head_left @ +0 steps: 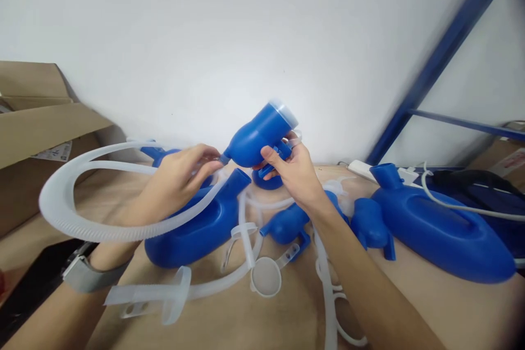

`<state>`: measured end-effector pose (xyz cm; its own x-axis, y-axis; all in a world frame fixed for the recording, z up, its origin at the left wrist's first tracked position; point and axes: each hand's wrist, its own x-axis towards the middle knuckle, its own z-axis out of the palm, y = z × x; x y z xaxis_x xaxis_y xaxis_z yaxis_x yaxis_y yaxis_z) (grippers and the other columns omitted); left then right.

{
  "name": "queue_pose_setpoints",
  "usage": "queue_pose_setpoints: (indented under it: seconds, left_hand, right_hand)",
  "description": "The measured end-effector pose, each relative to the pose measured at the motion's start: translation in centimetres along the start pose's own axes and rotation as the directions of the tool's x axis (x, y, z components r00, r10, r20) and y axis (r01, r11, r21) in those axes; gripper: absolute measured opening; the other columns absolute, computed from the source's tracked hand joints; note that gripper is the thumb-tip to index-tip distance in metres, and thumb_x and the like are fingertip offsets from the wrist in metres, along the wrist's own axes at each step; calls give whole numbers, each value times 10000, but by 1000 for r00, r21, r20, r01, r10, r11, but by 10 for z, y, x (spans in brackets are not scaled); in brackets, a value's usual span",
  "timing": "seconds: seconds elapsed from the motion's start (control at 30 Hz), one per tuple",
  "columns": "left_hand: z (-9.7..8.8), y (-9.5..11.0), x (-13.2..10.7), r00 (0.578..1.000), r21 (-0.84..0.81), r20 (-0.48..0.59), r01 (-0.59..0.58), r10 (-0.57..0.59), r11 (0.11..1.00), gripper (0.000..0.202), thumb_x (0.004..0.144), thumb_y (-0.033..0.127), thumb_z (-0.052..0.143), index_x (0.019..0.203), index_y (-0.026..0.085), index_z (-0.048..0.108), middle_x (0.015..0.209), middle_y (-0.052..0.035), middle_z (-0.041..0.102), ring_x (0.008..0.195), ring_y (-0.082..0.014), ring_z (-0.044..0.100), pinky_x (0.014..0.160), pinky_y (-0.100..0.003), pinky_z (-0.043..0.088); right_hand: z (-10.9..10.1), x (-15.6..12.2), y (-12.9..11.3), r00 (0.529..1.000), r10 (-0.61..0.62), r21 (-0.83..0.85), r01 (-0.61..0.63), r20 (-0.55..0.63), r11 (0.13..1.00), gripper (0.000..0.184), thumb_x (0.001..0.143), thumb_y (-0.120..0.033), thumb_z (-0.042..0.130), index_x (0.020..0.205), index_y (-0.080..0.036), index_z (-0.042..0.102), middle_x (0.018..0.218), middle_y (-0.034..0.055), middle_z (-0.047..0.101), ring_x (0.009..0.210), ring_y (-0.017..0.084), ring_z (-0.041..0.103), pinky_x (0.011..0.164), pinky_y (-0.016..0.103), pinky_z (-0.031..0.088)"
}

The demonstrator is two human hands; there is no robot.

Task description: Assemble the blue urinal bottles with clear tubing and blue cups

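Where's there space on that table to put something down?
Two patches of table look bare: one below the round cap, between the clear ring and the straightish hose; another between the right forearm and the big blue bottle. It's crowded below the right hand, with hoses and a small blue bottle.

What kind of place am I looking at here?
Perhaps a workroom or storeroom: several blue plastic containers and translucent tubing lie spread across a tabletop, with a cardboard box at the left.

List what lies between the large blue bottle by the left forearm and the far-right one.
Head view: clear tubing, clear caps and small blue pieces, with the right forearm across.
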<state>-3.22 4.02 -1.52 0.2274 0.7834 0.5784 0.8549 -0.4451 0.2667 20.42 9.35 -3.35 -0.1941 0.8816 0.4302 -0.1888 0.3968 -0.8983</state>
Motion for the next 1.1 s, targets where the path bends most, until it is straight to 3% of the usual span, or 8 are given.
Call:
queue_pose_setpoints:
  seconds: [0.17, 0.33, 0.53, 0.67, 0.73, 0.87, 0.97, 1.1]
  left_hand:
    - [0, -4, -7, 985, 371, 44, -174, 170, 912, 393, 1075, 436, 312, 947, 206, 604, 918, -90, 678, 741, -229, 637, 611, -324, 416]
    - [5, -6, -11, 953, 464, 119, -303, 280, 832, 293, 1052, 284, 332, 889, 197, 560, 857, -87, 610, 703, -230, 585, 550, -341, 338]
    - [4, -8, -12, 944, 385, 170, -327, 282, 863, 272, 909, 59, 329, 905, 203, 560, 866, -77, 603, 683, -224, 562, 577, -350, 335]
    - [-4, -10, -8, 942, 167, 255, -268, 221, 949, 234, 1000, 194, 345, 918, 208, 564, 874, -60, 633, 715, -213, 592, 659, -343, 418]
    - [-7, -7, -7, 942, 7, 276, -199, 189, 980, 284, 1057, 302, 327, 1039, 216, 597, 984, -59, 684, 848, -220, 652, 778, -341, 476]
    - [-6, 14, -8, 982, -105, 165, -71, 88, 992, 391, 1067, 470, 348, 1279, 249, 591, 1270, -65, 695, 1147, -266, 650, 983, -367, 487]
    - [-3, 30, -10, 996, -97, 85, -23, 31, 995, 442, 1020, 525, 446, 1334, 242, 576, 1243, -79, 713, 1086, -283, 674, 932, -380, 516]
    - [2, 36, -13, 996, -171, 86, -2, 17, 985, 414, 988, 534, 492, 1261, 235, 583, 995, -46, 753, 816, -238, 692, 717, -333, 515]
  right_hand:
    - [3, -3, -3, 1000, -21, -5, 21, 20, 1000, 627, 742, -560, 843, 1176, -254, 509, 1095, 66, 694, 720, 185, 754, 456, 234, 572]
    - [3, -6, -6, 999, -37, -36, 38, 31, 999, 623, 736, -569, 847, 1162, -249, 525, 1053, 55, 709, 679, 182, 743, 438, 244, 543]
    - [-3, -7, -16, 999, 11, -80, -8, 30, 997, 663, 729, -611, 837, 1184, -250, 517, 812, 8, 708, 600, 199, 724, 410, 256, 475]
    - [-14, -4, -20, 1000, 4, -79, -4, -2, 997, 657, 740, -672, 796, 1146, -235, 520, 791, 11, 717, 606, 192, 726, 412, 241, 461]
    - [-17, -3, -20, 1000, 7, -70, -6, 10, 998, 668, 721, -648, 825, 1149, -233, 524, 864, 29, 740, 630, 191, 736, 418, 238, 485]
    - [-14, -8, -18, 993, 30, -23, -28, 118, 999, 626, 681, -581, 884, 1114, -240, 587, 972, 53, 760, 757, 221, 771, 500, 270, 598]
    - [-8, -15, -17, 979, 60, -33, -54, 193, 998, 563, 714, -630, 842, 1066, -234, 651, 1012, 71, 771, 883, 253, 777, 651, 349, 671]
    - [1, -24, -24, 995, 3, -46, 2, 98, 999, 556, 728, -682, 801, 1044, -238, 692, 986, 56, 779, 974, 281, 760, 823, 435, 676]
